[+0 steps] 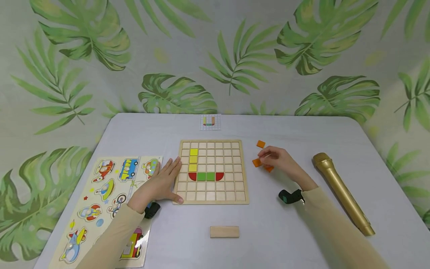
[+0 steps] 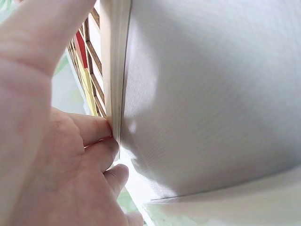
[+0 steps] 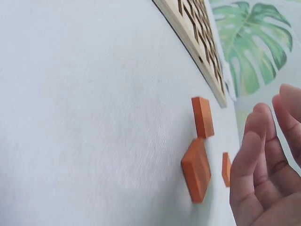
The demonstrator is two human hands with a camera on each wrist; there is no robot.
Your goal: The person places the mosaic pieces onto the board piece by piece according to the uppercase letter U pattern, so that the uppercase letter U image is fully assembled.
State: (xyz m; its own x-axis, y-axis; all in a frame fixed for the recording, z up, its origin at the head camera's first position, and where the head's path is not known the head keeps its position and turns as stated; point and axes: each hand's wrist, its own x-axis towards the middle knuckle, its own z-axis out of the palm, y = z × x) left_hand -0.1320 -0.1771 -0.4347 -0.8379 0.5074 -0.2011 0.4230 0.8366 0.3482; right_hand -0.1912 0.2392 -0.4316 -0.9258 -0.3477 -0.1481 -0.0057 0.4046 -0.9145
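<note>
A wooden grid board point(image 1: 211, 202) lies mid-table, bearing yellow squares point(image 1: 193, 160), green squares point(image 1: 206, 176) and red rounded corner pieces point(image 1: 220, 176). Along its left edge my left hand point(image 1: 160, 184) rests, fingers extended and fingertips touching the frame. To the right of the board, three orange tiles point(image 3: 196, 172) lie on the cloth; one orange tile point(image 1: 260, 144) sits farther back. Just above the nearer ones is my right hand point(image 1: 279, 161), its fingers loosely bent. In the right wrist view nothing shows between those fingers, and the tiles stand apart from them.
A picture card point(image 1: 210, 122) with a coloured grid pattern lies behind the board. On the left is a vehicle puzzle board point(image 1: 100, 190), partly under the left forearm. A gold microphone point(image 1: 344, 194) lies at right, a plain wooden block point(image 1: 224, 231) in front.
</note>
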